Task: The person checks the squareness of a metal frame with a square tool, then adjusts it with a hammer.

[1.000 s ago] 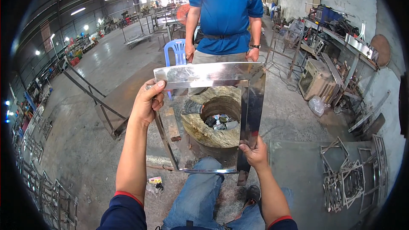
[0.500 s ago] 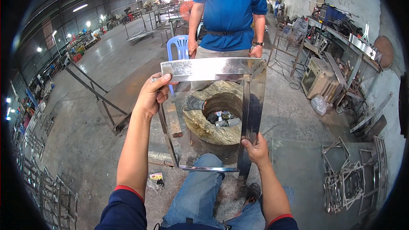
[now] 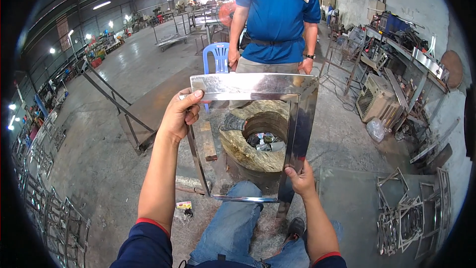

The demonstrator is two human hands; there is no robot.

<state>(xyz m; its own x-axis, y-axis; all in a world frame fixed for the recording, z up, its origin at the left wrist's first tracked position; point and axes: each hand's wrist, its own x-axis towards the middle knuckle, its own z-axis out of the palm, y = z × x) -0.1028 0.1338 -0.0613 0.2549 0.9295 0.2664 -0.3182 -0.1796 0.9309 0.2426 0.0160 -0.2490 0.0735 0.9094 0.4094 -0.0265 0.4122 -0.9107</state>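
A shiny metal frame (image 3: pixel 248 83), rectangular with wide top and right bars and thinner left and bottom bars, is held up in front of me. My left hand (image 3: pixel 182 112) grips its upper left corner, the thumb lying on the front of the top bar. Lower down, my right hand (image 3: pixel 301 176) is closed round the wide right bar, thumb in front and most fingers hidden behind. Through the frame's opening shows a round stone-like ring (image 3: pixel 238 151) with rubbish inside its hollow. A dark grey glove (image 3: pixel 232 122) lies on the ring's left rim.
Facing me beyond the frame stands a person in a blue shirt (image 3: pixel 277 20), next to a blue plastic chair (image 3: pixel 216 49). Small metal frames (image 3: pixel 402 223) lie on a sheet at right. At left is a dark metal rack (image 3: pixel 119 101); a cluttered shelf (image 3: pixel 396 44) lines the right wall.
The view has shifted slightly, so the background sits a little lower and to the right. Both hands keep the same hold on the metal frame.
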